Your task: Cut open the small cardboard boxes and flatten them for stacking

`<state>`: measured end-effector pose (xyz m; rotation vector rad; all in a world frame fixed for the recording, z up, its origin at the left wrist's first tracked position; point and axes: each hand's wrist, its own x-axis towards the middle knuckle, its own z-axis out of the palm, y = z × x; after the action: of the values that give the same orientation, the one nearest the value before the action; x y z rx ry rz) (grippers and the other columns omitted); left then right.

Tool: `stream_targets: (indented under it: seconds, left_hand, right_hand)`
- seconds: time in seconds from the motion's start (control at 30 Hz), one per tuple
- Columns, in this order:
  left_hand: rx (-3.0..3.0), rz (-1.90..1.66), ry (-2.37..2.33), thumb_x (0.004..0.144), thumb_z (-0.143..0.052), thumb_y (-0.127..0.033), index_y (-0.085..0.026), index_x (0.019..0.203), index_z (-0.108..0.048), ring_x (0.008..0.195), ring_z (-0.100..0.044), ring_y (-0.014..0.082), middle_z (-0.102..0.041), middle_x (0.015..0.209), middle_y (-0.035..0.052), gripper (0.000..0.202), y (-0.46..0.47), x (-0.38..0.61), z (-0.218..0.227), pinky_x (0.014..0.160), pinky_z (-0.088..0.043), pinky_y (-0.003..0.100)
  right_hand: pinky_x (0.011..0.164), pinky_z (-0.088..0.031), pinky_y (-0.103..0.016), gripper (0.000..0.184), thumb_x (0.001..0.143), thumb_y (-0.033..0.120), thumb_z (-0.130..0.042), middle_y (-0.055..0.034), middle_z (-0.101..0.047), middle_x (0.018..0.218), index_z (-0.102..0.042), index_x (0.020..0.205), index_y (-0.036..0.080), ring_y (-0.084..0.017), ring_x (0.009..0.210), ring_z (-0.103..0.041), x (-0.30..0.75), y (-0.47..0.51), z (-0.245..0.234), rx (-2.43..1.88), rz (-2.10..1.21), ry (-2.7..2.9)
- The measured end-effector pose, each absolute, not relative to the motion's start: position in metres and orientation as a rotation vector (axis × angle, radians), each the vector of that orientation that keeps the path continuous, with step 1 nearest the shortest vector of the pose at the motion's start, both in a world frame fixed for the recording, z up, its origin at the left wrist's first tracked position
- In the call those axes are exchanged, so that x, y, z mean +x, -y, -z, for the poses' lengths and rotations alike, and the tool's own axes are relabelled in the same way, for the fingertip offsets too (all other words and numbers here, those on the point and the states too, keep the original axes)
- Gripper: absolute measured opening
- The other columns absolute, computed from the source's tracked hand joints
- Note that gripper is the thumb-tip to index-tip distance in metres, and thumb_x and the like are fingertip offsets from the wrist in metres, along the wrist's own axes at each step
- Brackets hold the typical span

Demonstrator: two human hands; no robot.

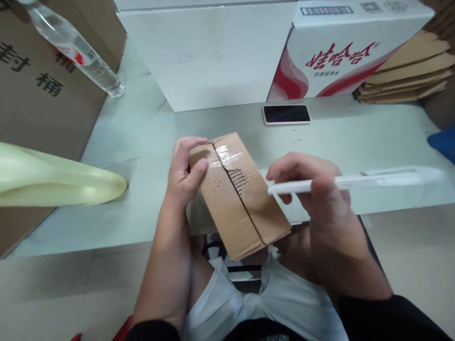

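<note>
A small brown cardboard box (227, 208) is tilted over the table's front edge, its long seam running down the upper face. Clear tape and a dark striped print show near the seam. At the box's upper left end, my left hand (186, 168) grips it, with the thumb on the upper face and the fingers around the edge. My right hand (313, 189) is closed on a slim white pen-shaped tool (380, 182), just right of the box. The tool points left, and its far end is blurred, so its exact kind is unclear.
A phone (286, 114) lies on the pale table (142, 132) before a white carton (220, 57) and a red-and-white carton (330, 61). Flattened cardboard (408, 71) is stacked at right. A water bottle (78, 49), large brown carton (46, 109) and pale yellow object (60, 177) occupy the left.
</note>
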<state>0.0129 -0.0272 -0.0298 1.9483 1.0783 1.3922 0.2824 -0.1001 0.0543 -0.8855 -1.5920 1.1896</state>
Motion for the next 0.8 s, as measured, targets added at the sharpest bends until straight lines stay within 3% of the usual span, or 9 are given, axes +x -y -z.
stream_targets:
  seconds: [0.1, 0.2, 0.27, 0.37, 0.53, 0.67, 0.8]
  left_hand:
    - [2.053, -1.367, -1.001, 0.103, -0.057, -0.053, -0.036, 0.128, -0.070, 0.113, -0.063, 0.0279, -0.063, 0.117, 0.0083, 0.034, 0.035, 0.031, 0.028, 0.103, -0.058, 0.050]
    - [2.056, -1.353, -0.967, 0.105, -0.053, -0.051, -0.034, 0.128, -0.070, 0.113, -0.063, 0.0266, -0.061, 0.118, 0.0091, 0.033, 0.041, 0.043, 0.030, 0.099, -0.061, 0.047]
    - [2.050, -1.358, -0.962, 0.106, -0.052, -0.051, -0.033, 0.128, -0.068, 0.113, -0.063, 0.0263, -0.061, 0.119, 0.0094, 0.033, 0.043, 0.046, 0.031, 0.098, -0.061, 0.046]
    - [2.040, -1.391, -0.932, 0.106, -0.052, -0.048, -0.032, 0.129, -0.066, 0.115, -0.063, 0.0263, -0.061, 0.120, 0.0091, 0.032, 0.047, 0.046, 0.032, 0.100, -0.060, 0.046]
    - [1.994, -1.416, -0.888, 0.107, -0.048, -0.045, -0.030, 0.126, -0.066, 0.117, -0.062, 0.0269, -0.063, 0.119, 0.0086, 0.030, 0.050, 0.048, 0.031, 0.102, -0.058, 0.047]
    - [1.972, -1.446, -0.895, 0.106, -0.046, -0.047, -0.029, 0.121, -0.067, 0.116, -0.062, 0.0275, -0.062, 0.119, 0.0089, 0.032, 0.049, 0.052, 0.035, 0.102, -0.058, 0.049]
    - [1.941, -1.459, -0.907, 0.104, -0.046, -0.045, -0.028, 0.114, -0.071, 0.116, -0.061, 0.0283, -0.062, 0.118, 0.0094, 0.032, 0.048, 0.055, 0.038, 0.099, -0.058, 0.050]
  right_hand:
    - [0.055, -0.048, -0.028, 0.055, 0.095, 0.075, -0.059, 0.0007, -0.065, 0.071, -0.075, 0.104, 0.023, -0.013, 0.058, -0.061, 0.282, 0.097, -0.056, -0.956, -1.023, 1.520]
    - [0.062, -0.054, -0.028, 0.034, 0.092, 0.052, -0.077, -0.0007, -0.073, 0.083, -0.072, 0.109, 0.023, -0.015, 0.068, -0.069, 0.278, 0.091, -0.064, -1.060, -1.000, 1.635]
    - [0.065, -0.057, -0.029, 0.024, 0.094, 0.041, -0.076, -0.0011, -0.076, 0.087, -0.068, 0.109, 0.024, -0.016, 0.073, -0.072, 0.272, 0.087, -0.068, -1.095, -1.067, 1.673]
    - [0.062, -0.057, -0.027, 0.013, 0.098, 0.035, -0.068, -0.0004, -0.076, 0.085, -0.064, 0.105, 0.025, -0.015, 0.071, -0.073, 0.261, 0.083, -0.068, -1.125, -1.198, 1.620]
    - [0.049, -0.046, -0.024, 0.017, 0.101, 0.041, -0.064, 0.0028, -0.066, 0.070, -0.062, 0.098, 0.025, -0.013, 0.058, -0.061, 0.252, 0.082, -0.057, -1.179, -1.148, 1.577]
    - [0.054, -0.047, -0.026, 0.026, 0.104, 0.050, -0.058, 0.0020, -0.065, 0.075, -0.066, 0.102, 0.026, -0.012, 0.059, -0.059, 0.254, 0.084, -0.050, -1.202, -1.022, 1.614]
    - [0.060, -0.050, -0.027, 0.024, 0.104, 0.046, -0.057, 0.0010, -0.069, 0.082, -0.069, 0.108, 0.026, -0.013, 0.065, -0.063, 0.255, 0.085, -0.049, -1.222, -0.973, 1.658]
